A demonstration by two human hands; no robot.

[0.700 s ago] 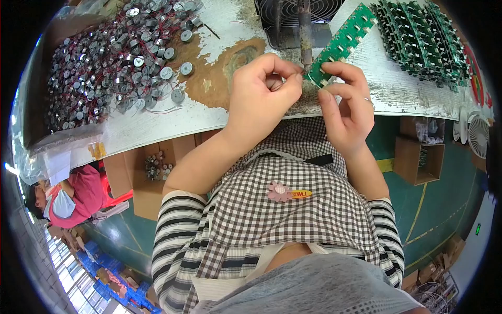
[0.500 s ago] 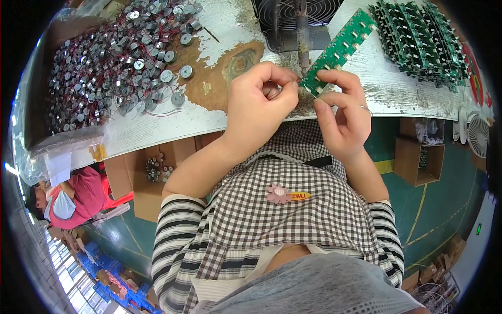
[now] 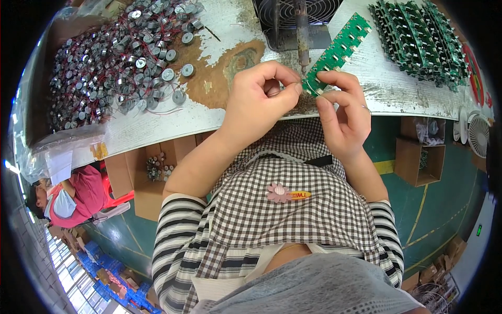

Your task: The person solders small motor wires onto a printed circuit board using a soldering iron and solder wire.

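Note:
My right hand (image 3: 345, 107) pinches the near end of a green circuit board (image 3: 340, 46) between thumb and fingers. The strip-shaped board slants up and away to the right, with a row of small pale parts along it. At the board's near left corner, my left hand (image 3: 264, 97) is closed, thumb against forefinger. A thin pale wire (image 3: 312, 88) shows at those fingertips, over the board; whatever else lies within the curled fingers is hidden. Just above the corner hangs the tip of an upright soldering iron (image 3: 303, 44), close to both hands.
Small round metal motors (image 3: 130, 63) with red wires are heaped at the left. Stacked circuit boards (image 3: 418, 42) lie at the far right. Behind the iron stands a black fan (image 3: 282, 23). Cardboard boxes (image 3: 418, 162) sit below the table; a seated person (image 3: 83, 196) is at left.
The board has shifted slightly down and tilted, its far end now a little lower and further left. My left fingertips have moved slightly right along its near end.

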